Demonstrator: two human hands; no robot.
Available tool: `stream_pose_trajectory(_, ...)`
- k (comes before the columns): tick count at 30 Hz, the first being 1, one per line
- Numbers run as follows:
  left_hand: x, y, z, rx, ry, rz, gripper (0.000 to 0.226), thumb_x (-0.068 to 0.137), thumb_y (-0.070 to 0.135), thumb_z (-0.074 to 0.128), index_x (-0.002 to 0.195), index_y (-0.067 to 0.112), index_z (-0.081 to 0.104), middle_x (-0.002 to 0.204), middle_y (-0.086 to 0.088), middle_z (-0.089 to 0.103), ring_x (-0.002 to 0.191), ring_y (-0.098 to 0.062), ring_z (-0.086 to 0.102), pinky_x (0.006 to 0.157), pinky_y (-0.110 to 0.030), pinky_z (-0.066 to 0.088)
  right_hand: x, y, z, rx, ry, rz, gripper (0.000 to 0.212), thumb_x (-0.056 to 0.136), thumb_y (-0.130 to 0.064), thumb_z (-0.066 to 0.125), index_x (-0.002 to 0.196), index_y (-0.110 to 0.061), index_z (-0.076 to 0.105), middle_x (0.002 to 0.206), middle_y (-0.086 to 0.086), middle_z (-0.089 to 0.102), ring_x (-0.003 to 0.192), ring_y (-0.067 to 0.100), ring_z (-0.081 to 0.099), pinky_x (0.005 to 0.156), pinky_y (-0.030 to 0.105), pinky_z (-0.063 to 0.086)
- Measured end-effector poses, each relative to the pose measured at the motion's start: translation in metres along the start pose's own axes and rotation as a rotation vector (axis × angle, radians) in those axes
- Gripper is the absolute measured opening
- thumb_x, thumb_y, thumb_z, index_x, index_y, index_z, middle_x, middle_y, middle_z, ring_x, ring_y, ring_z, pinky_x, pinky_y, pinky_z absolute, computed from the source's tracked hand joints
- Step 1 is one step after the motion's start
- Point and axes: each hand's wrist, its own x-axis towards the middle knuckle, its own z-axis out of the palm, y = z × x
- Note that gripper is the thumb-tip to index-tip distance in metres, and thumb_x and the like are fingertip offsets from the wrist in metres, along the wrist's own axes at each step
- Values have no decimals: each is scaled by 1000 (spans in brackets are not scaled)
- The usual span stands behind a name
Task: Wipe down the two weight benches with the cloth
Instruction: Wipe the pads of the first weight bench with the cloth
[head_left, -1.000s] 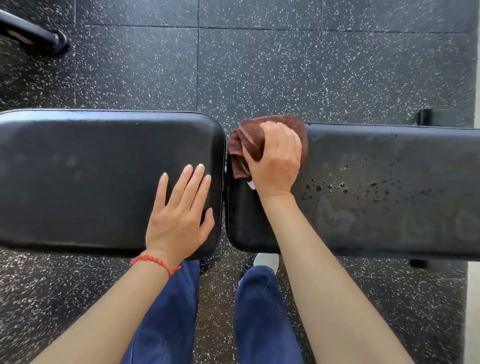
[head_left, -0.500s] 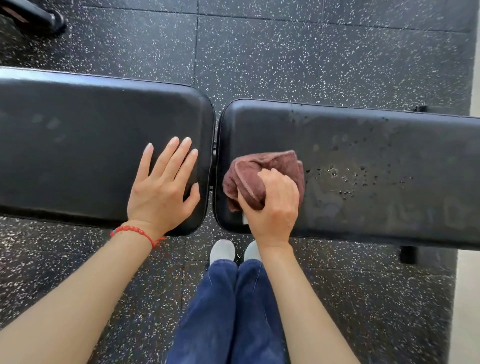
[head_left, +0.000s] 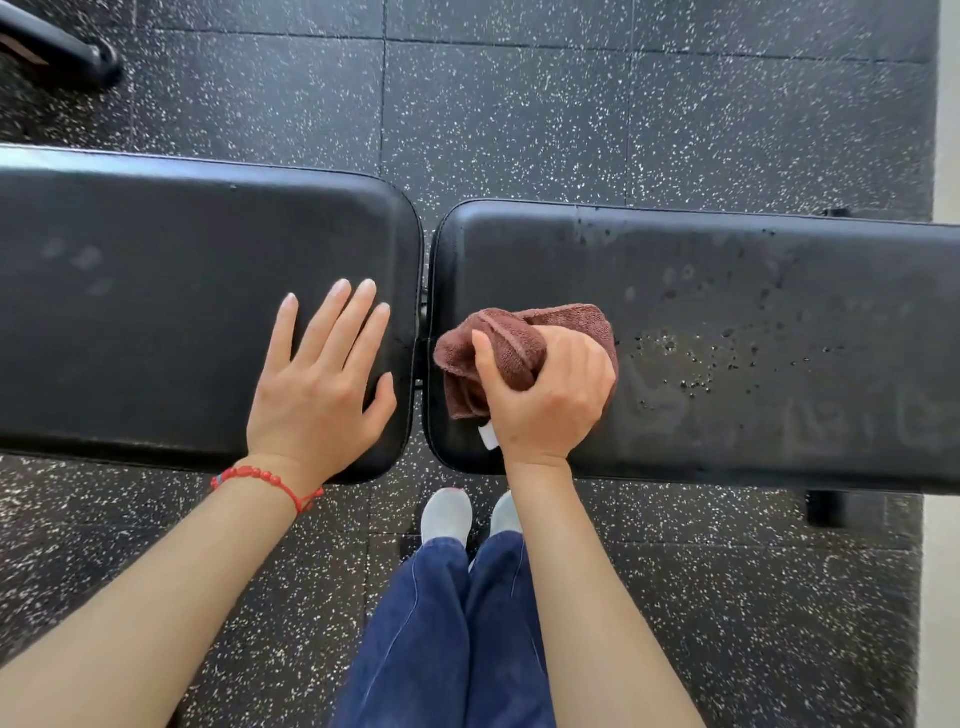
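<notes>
Droplets (head_left: 696, 364) speckle the right-hand tabletop (head_left: 753, 291) just beside the brown cloth (head_left: 498, 343), which the right hand (head_left: 550, 395) clenches in a wad near the pad's left end. Left hand (head_left: 322, 384) lies flat, fingers straight, on the left tabletop (head_left: 156, 291). Wadded so tight, the cloth may smear the wet, leaving streaks.

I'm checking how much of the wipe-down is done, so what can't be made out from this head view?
- Left bench pad: its far left end is cut off by the frame edge.
- Right bench pad: runs past the right edge; the droplets there can't be counted.
- Pad surface beneath the brown cloth and the right hand: hidden by them.
- Pad under the flat left hand: covered.
- Bench frames: mostly hidden beneath the pads.
</notes>
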Motion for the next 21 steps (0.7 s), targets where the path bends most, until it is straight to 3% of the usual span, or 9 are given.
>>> stream_pose_trajectory(8,0,-1,2,2,5,2,51,91,28,38,136,4,43,146,-13,38,136,-28,32,112,-54,18,51,0,25,-6,78,-44,37,79,-42,64,72,-6,63,67,6,60,68,27,58,73,37,50)
stream_pose_trajectory(13,-1,1,0,7,-19,3,51,92,27,37,136,3,43,146,-14,37,136,-29,32,112,-55,18,15,14,0,54,44,-108,31,81,-34,65,73,-5,61,70,8,58,73,24,53,78,39,49)
stream_pose_trajectory(21,-1,1,1,32,-48,18,51,93,28,33,137,2,38,147,-16,34,137,-31,29,112,-56,16,-44,40,-42,0,-29,-131,34,82,-33,65,81,1,67,80,12,66,82,31,62,83,46,49)
